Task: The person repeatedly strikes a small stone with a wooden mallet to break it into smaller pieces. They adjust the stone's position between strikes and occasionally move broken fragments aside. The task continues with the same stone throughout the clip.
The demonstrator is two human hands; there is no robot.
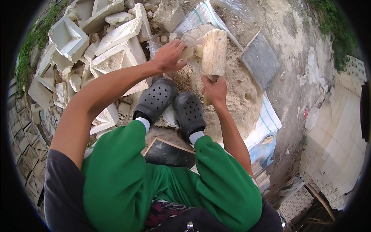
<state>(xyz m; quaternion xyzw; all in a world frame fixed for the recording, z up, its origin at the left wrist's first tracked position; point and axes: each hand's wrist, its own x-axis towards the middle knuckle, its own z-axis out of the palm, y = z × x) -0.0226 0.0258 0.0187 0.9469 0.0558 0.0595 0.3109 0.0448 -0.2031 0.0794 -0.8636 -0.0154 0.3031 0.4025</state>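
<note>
My right hand (215,91) is wrapped round the handle of a wooden mallet (215,54), whose thick, pale cylindrical head stands up beyond the fist. To its left, my left hand (169,56) pinches a small beige chunk (187,53) between fingers and thumb. Another small pale chunk (199,51) shows between that piece and the mallet head; whether they touch, I cannot tell. Below both hands is a heap of sandy crushed rubble (228,100), spread over a white woven sack (266,116) with green stripes.
Broken white cast blocks (119,58) are piled at the left, one a hollow box shape (68,38). A grey square slab (260,60) lies right of the heap. My dark clogs (155,97) rest at its near edge, before a black wood-edged board (170,152). Stacked pale blocks (332,147) stand far right.
</note>
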